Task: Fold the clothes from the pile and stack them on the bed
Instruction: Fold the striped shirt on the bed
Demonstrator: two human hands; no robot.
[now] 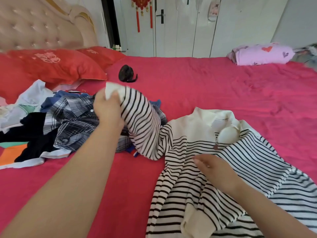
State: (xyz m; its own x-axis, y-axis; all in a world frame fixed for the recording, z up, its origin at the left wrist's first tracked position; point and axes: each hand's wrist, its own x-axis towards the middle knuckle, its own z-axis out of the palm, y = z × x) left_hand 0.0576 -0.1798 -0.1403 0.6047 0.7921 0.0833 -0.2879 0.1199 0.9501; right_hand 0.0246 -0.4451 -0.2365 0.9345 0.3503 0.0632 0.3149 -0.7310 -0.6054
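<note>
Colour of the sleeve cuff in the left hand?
Plain cream cuff; the sleeve below is black-striped. Left hand holds it. Head view.

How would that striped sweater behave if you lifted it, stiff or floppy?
Probably floppy: the sleeve droops in a curve from the left hand gripping its cuff. Likely light, since one hand holds it up. The striped sweater lies wrinkled on the bed, so pushing would likely bunch it rather than slide it.
</note>
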